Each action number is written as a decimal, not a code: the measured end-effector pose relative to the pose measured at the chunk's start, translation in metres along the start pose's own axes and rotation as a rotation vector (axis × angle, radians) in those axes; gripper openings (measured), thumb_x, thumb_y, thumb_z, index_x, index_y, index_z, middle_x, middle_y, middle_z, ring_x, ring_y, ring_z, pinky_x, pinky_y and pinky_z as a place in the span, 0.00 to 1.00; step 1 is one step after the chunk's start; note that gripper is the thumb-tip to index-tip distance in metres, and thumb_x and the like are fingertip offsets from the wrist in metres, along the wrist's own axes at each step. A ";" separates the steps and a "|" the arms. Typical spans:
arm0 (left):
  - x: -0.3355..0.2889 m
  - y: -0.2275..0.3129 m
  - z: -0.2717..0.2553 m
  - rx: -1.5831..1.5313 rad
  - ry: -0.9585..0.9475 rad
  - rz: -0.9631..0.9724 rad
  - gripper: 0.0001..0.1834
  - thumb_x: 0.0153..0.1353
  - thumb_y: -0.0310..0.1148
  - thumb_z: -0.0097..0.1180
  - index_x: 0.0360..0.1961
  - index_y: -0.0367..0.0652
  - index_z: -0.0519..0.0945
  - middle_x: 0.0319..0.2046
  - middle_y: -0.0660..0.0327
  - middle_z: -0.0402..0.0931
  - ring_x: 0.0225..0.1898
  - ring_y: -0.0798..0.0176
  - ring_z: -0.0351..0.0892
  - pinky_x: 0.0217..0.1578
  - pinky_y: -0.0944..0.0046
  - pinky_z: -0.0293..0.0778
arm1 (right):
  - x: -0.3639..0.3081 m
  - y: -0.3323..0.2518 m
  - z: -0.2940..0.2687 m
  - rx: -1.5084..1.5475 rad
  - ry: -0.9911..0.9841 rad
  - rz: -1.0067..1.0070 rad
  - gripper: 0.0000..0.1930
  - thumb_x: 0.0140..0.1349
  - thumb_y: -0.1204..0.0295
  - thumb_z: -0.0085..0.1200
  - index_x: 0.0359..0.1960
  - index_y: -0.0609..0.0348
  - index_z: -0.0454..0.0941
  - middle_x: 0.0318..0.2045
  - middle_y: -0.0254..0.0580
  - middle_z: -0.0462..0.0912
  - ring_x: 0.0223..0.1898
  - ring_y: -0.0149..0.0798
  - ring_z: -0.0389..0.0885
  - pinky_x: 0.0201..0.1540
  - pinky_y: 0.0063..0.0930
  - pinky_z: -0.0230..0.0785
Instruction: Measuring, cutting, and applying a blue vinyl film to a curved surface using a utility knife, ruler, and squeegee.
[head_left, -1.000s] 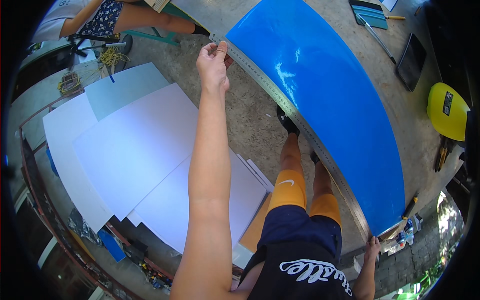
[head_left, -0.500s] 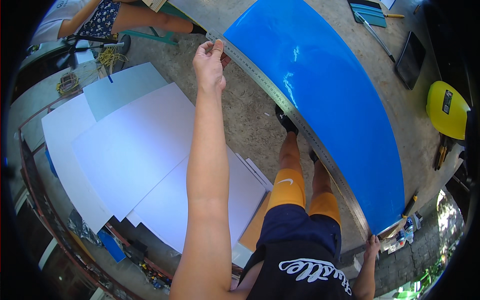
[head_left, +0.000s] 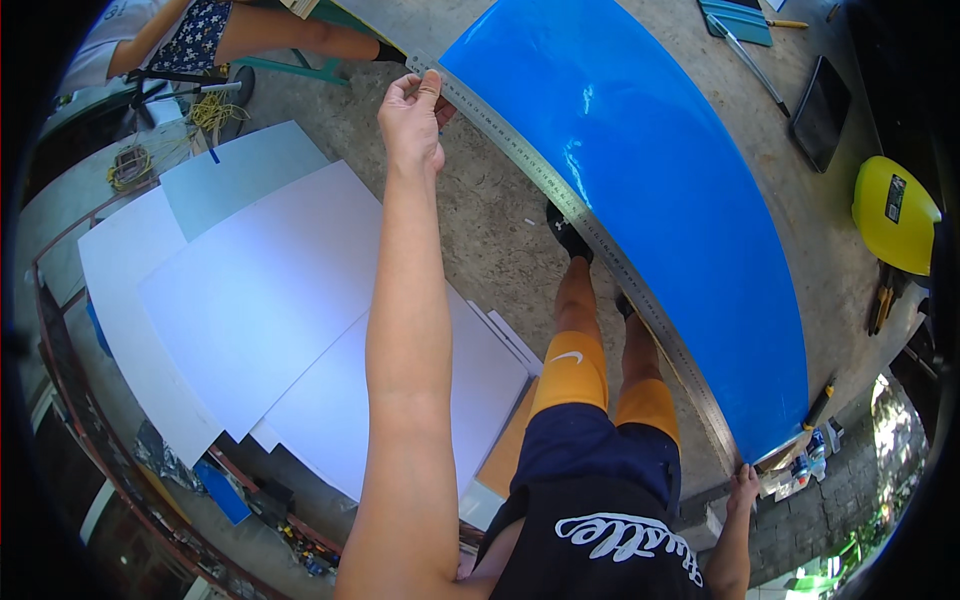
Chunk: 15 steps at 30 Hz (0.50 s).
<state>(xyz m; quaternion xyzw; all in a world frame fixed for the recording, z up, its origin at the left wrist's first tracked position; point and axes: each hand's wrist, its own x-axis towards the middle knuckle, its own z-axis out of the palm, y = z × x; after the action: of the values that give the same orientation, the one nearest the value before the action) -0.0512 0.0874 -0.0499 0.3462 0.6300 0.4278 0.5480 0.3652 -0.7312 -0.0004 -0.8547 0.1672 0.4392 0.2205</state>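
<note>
A long metal ruler (head_left: 545,180) lies along the near edge of a glossy blue sheet (head_left: 660,210) on the table. My left hand (head_left: 412,115) pinches the ruler's far-left end, thumb on top and fingers curled beneath. Down at the lower right, my right hand (head_left: 743,488) grips the ruler's other end at the sheet's corner; its fingers are partly hidden. Close to that corner rests a yellow-and-black cutter (head_left: 820,408).
White panels (head_left: 270,280) are stacked at left. On the table's right side are a black phone or tablet (head_left: 820,115), a pen (head_left: 748,65), a teal squeegee (head_left: 738,22) and a yellow-green rounded object (head_left: 893,215). Another person's leg (head_left: 290,35) shows at upper left.
The whole view has shifted slightly. Both hands stay at the ruler's ends, and the ruler keeps its place along the blue sheet's edge.
</note>
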 end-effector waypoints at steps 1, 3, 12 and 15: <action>0.000 0.000 0.000 -0.006 -0.002 -0.002 0.15 0.67 0.33 0.64 0.46 0.40 0.72 0.35 0.60 0.82 0.35 0.66 0.81 0.37 0.63 0.79 | 0.000 0.000 -0.002 -0.010 -0.023 -0.001 0.17 0.74 0.58 0.53 0.55 0.55 0.79 0.34 0.24 0.72 0.35 0.24 0.67 0.40 0.25 0.63; 0.002 0.000 -0.002 -0.005 -0.007 0.001 0.15 0.67 0.33 0.64 0.46 0.40 0.72 0.35 0.60 0.82 0.35 0.66 0.81 0.37 0.63 0.79 | 0.000 0.001 0.002 0.020 -0.007 0.002 0.16 0.74 0.58 0.54 0.54 0.55 0.79 0.33 0.23 0.72 0.35 0.23 0.67 0.39 0.25 0.63; 0.001 0.000 -0.002 0.000 -0.011 0.005 0.15 0.67 0.32 0.64 0.46 0.39 0.72 0.35 0.59 0.82 0.35 0.65 0.82 0.38 0.63 0.80 | -0.001 -0.001 0.006 0.050 0.040 0.004 0.12 0.74 0.61 0.55 0.49 0.55 0.80 0.29 0.21 0.69 0.29 0.21 0.65 0.31 0.19 0.60; 0.001 0.000 -0.001 -0.001 -0.012 0.000 0.15 0.67 0.32 0.64 0.46 0.39 0.72 0.35 0.59 0.82 0.35 0.65 0.82 0.37 0.63 0.80 | 0.001 0.002 0.002 0.048 0.039 -0.007 0.11 0.74 0.63 0.54 0.49 0.55 0.81 0.29 0.21 0.71 0.28 0.21 0.66 0.31 0.19 0.61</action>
<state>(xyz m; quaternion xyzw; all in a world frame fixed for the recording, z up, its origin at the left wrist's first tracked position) -0.0521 0.0887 -0.0501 0.3484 0.6265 0.4263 0.5518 0.3632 -0.7318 -0.0025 -0.8582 0.1791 0.4174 0.2393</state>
